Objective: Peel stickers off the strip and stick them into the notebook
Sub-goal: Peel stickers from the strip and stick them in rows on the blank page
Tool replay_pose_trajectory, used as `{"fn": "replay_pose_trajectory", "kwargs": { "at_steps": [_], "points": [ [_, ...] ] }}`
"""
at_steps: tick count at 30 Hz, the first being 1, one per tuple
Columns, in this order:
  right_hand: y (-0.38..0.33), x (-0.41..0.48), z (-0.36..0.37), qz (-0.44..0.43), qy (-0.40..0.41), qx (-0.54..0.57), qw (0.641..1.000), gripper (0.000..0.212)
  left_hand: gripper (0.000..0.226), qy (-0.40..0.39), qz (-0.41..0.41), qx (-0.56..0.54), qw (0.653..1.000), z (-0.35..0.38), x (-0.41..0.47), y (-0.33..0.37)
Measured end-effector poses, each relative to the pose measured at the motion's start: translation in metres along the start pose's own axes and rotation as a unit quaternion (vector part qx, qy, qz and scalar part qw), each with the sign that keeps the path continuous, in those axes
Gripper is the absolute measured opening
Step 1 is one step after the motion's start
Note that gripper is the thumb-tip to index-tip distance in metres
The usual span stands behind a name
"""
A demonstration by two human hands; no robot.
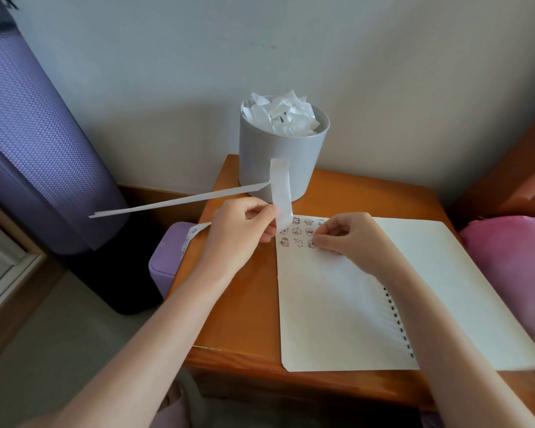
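Note:
An open spiral notebook (352,304) lies on a small wooden table (238,304). Several small cartoon stickers (296,231) sit in rows at the top left of its left page. My left hand (244,230) pinches a long white sticker strip (280,193); one bare end loops up and trails off to the left, and another part with stickers on it (195,231) hangs down behind my wrist. My right hand (349,236) has its fingers curled, with the fingertips pressing a sticker (312,243) onto the page at the end of the lowest row.
A grey round bin (283,156) full of crumpled white backing paper stands at the table's back edge. A purple box (167,261) sits to the left of the table, a rolled purple mat (44,134) leans at far left, and pink fabric (513,257) lies at right.

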State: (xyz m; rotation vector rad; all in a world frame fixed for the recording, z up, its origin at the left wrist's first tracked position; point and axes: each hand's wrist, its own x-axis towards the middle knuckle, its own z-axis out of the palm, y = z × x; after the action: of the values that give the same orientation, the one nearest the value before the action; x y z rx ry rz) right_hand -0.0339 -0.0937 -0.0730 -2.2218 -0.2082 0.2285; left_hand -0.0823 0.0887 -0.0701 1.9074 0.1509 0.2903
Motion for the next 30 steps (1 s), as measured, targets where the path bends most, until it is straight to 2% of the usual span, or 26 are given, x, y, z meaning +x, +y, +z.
{"fn": "replay_pose_trajectory", "kwargs": {
  "at_steps": [8,12,16,21,25,30],
  "points": [
    [0.005,0.0,0.004,-0.027,0.016,-0.026,0.999,0.006,0.007,-0.002,0.003,-0.003,1.0,0.0,0.0,-0.001],
    [0.006,0.002,0.002,-0.028,0.031,-0.025,0.999,0.023,0.006,-0.004,0.002,-0.004,1.0,0.001,0.0,-0.002],
    [0.009,0.004,0.004,-0.041,0.035,-0.023,0.998,0.012,0.006,-0.005,0.003,-0.004,1.0,0.001,0.0,-0.003],
    [0.008,0.003,0.007,-0.034,0.034,-0.015,0.999,0.023,0.01,-0.01,0.004,-0.004,1.0,0.001,0.0,-0.002],
    [0.01,0.004,0.009,-0.048,0.041,-0.039,0.997,0.008,0.012,-0.017,0.004,-0.007,1.0,0.002,0.0,-0.002],
    [0.005,0.002,0.009,-0.087,0.048,-0.001,0.995,0.009,0.009,-0.024,-0.004,-0.024,0.999,0.001,0.0,-0.001]
  ]
}}
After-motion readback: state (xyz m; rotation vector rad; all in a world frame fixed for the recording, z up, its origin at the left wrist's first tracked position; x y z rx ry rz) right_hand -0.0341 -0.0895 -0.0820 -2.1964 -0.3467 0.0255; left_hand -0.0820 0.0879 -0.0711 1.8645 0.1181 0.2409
